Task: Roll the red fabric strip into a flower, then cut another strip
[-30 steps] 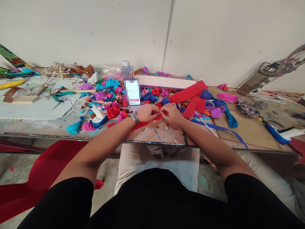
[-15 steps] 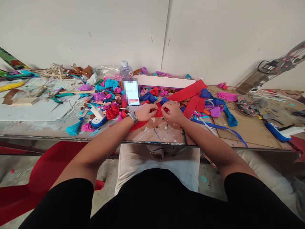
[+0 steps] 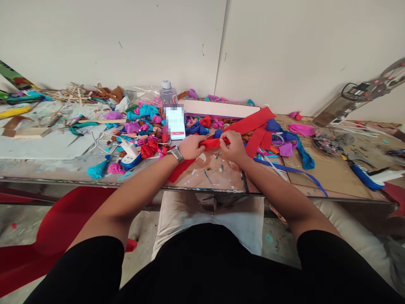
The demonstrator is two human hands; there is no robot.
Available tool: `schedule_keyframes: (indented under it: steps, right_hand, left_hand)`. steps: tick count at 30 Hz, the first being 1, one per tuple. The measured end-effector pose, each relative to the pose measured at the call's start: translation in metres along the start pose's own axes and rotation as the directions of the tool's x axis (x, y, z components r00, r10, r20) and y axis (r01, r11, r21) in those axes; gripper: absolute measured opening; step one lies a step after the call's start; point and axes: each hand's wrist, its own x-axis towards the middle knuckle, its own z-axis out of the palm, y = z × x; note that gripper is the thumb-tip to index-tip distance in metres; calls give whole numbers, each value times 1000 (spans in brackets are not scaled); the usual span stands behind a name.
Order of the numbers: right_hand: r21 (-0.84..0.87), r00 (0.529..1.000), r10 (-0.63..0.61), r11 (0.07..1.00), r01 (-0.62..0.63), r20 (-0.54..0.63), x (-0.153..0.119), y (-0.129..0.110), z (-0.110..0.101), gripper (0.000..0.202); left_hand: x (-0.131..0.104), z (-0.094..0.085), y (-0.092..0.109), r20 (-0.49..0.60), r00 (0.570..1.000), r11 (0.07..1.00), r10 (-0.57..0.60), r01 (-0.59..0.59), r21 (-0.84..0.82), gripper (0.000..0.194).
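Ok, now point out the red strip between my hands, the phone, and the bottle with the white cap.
Red strip point(image 3: 211, 144): head view, on its stretch at mid-span.
Phone point(image 3: 176, 126): head view, on its lit screen.
Bottle point(image 3: 168, 94): head view, on its clear body.

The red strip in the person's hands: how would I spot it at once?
At the cluttered worktable, find two bare forearms reaching in. They end in the left hand and right hand, with the red strip stretched between. Unlike the crumpled red cloth further left, it spans both hands.
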Motion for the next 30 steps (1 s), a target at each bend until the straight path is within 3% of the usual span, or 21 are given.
schedule_keyframes:
  steps: [5,11,20,30]
  right_hand:
    - [28,999,4,1000,-2,-54,0,1,0,10]
    - [19,995,35,999,-34,-89,1,7,3,8]
    - [-68,999,52,996,-52,2,0,10,11,8]
    - [-198,988,153,969,-150,-1,0,14,8,7]
  left_hand:
    - [1,2,-4,-59,997,998,-59,58,-15,27]
    - [3,-3,-7,-211,973,996,-88,84,-28,30]
    - [0,-18,-3,-394,917,992,-60,97,76,38]
    - [-1,-20,-11,-516,856,992,-16,78,99,37]
